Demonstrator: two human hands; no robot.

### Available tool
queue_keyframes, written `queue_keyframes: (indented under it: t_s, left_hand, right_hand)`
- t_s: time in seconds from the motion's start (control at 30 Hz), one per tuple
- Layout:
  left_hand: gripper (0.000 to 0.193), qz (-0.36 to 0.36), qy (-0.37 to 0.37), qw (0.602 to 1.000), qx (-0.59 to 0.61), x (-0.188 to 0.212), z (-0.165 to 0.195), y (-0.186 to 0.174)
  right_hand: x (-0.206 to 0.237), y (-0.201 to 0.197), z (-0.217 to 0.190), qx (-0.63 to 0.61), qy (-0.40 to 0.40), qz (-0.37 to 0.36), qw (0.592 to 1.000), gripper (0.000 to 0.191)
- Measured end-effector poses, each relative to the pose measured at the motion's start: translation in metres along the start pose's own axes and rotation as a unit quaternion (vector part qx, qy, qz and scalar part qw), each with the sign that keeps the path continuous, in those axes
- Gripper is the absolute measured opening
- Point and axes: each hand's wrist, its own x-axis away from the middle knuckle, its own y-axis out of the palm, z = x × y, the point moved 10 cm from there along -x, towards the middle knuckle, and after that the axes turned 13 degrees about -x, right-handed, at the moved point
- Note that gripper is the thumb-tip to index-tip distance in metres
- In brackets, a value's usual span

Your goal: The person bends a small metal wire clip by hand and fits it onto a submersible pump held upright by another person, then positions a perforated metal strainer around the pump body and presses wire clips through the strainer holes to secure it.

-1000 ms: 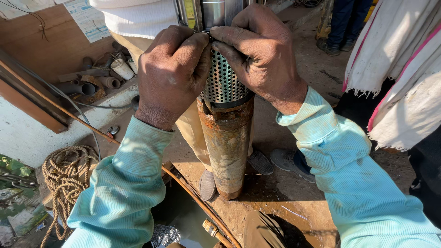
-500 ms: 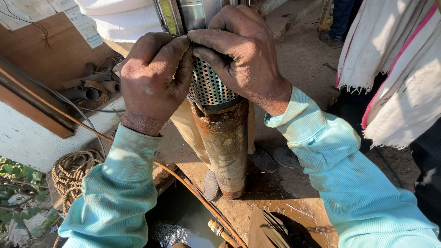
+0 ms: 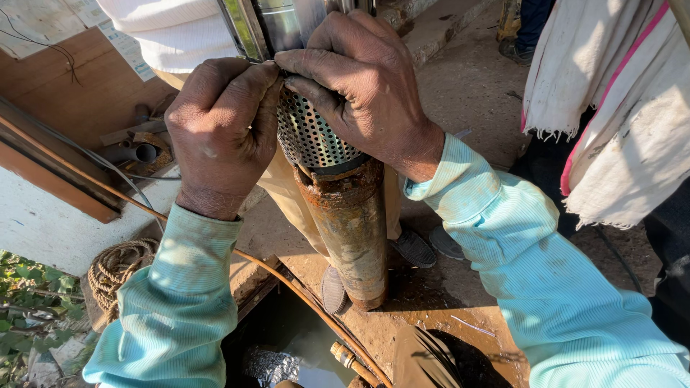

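Observation:
A long cylindrical pump hangs upright in the middle: a shiny steel upper body [image 3: 287, 25], a perforated metal strainer [image 3: 313, 136] and a rusty brown lower tube [image 3: 352, 230]. My left hand [image 3: 219, 133] wraps the left side of the strainer, fingers curled onto its top edge. My right hand [image 3: 366, 90] grips the same band from the right, fingertips meeting those of the left hand. Both sleeves are light turquoise. The upper half of the strainer is hidden under my hands.
Another person in white top and tan trousers [image 3: 180, 36] stands behind the pump, shoes [image 3: 413, 248] beside its base. A person in white cloth [image 3: 618, 115] is at right. A coiled rope [image 3: 118, 266], an orange cable [image 3: 302, 298], a dark pit with water [image 3: 287, 345] and pipe pieces [image 3: 133, 152] lie around.
The view has shifted slightly, so the pump and my hands sit a little left and higher. Both hands keep the same grip on the strainer.

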Motion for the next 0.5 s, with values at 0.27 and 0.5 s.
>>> queue_keyframes:
  t_s: [0.27,0.5]
  left_hand:
    - [0.012,-0.013,0.001,1.0,0.002,0.001,-0.001,0.003]
    - [0.012,-0.018,0.015,1.0,0.003,-0.005,0.0,0.001]
  right_hand:
    - [0.008,-0.006,0.001,0.023,0.031,0.055,0.998,0.049]
    - [0.03,-0.005,0.012,-0.028,0.1,0.177,0.979,0.058]
